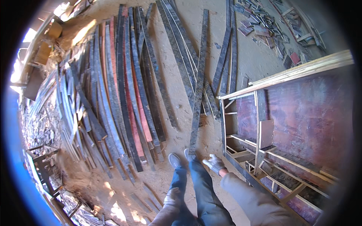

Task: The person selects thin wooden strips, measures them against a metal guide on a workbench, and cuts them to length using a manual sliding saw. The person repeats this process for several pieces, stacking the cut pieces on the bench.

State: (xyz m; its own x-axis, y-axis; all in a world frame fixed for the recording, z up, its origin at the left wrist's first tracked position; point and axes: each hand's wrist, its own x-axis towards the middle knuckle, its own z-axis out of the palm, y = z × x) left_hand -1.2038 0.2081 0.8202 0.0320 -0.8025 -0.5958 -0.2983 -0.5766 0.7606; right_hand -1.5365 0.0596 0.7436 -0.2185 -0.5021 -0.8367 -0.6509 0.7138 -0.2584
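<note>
My right hand (215, 164), in a pale grey glove, reaches out ahead of my right leg. Its fingers are apart and nothing lies in it. My left hand (173, 195) hangs close to my left knee; its fingers cannot be made out. A long, narrow dark board (198, 83) runs away from me along the floor, its near end by my right shoe (188, 153). To the left of my feet lies a broad spread of long strips, with dark boards (120, 75) and red boards (137, 143) among them.
At right stands a wooden frame structure (257, 113) with dark reddish panels (301, 116). Offcuts (264, 30) are heaped at the far right. Further dark strips (177, 49) lie ahead. A metal frame (43, 169) and scrap line the left edge. Short strips (145, 199) lie near my left leg.
</note>
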